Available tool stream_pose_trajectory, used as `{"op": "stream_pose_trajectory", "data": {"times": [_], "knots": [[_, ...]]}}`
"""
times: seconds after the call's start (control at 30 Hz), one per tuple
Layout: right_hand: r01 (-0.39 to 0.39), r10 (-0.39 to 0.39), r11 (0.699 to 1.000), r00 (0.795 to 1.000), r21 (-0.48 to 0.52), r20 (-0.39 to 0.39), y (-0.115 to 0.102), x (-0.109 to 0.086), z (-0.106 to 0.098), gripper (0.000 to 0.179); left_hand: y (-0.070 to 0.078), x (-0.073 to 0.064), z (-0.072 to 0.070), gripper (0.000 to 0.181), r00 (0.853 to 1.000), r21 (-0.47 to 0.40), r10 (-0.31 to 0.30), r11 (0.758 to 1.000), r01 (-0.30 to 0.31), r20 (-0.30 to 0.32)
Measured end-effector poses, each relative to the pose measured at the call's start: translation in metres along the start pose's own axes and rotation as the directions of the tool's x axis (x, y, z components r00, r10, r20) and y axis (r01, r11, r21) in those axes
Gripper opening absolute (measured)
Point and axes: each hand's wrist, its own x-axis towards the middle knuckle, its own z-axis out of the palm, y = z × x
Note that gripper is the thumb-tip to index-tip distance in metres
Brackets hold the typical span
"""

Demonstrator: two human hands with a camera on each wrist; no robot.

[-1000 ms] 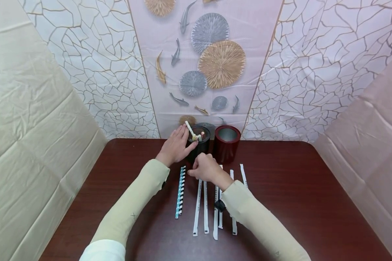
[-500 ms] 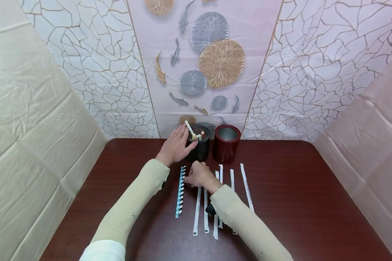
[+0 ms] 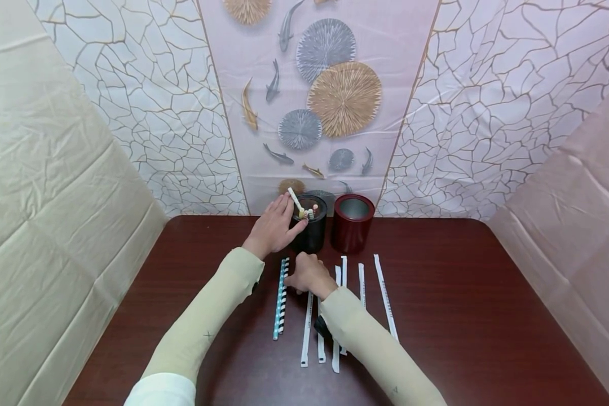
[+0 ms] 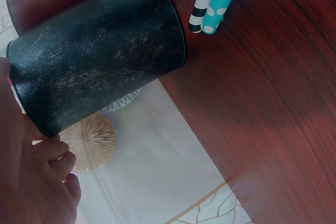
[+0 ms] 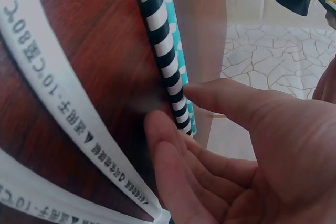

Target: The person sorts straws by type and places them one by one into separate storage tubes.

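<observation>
My left hand (image 3: 275,226) holds the black canister (image 3: 309,239), thumb across its near rim; in the left wrist view the fingers bend at its mouth. Several paper straws (image 3: 311,213) stand inside it, and one pale one leans out by the fingers. My right hand (image 3: 309,274) is low over a black-and-white striped straw (image 5: 167,59) lying beside a turquoise dotted straw (image 3: 277,307). In the right wrist view the thumb tip touches or nearly touches the striped straw, while the index fingertip is on its other side, with a small gap.
A red canister (image 3: 352,225) with a grey interior stands right of the black one. Several white-wrapped straws (image 3: 385,296) lie lengthwise on the dark red table (image 3: 451,304), some partly under the right forearm. A patterned cloth (image 3: 335,163) hangs behind the table.
My right hand has moved left and slightly nearer, from above the white-wrapped straws to the striped straw. The left hand and both canisters stay put.
</observation>
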Motion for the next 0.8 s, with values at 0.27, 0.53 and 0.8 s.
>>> {"op": "stream_pose_trajectory", "data": {"times": [0.27,0.53,0.8], "knots": [[-0.065,0.065,0.998,0.998,-0.012,0.011,-0.0041,-0.0030,-0.0046,0.027,-0.0004,-0.0001,-0.0004,0.087,1.000,-0.004,-0.004,1.000,0.004,0.000],[-0.104,0.104,0.994,0.994,0.017,0.037,-0.0022,0.0022,-0.0043,0.030,0.0001,-0.0007,-0.0005,0.088,1.000,-0.007,-0.003,1.000,0.003,0.003],[-0.101,0.101,0.995,0.995,-0.003,0.011,-0.0028,0.0007,-0.0008,0.027,0.0015,-0.0001,-0.0002,0.087,1.000,-0.007,0.000,1.000,0.000,-0.005]]}}
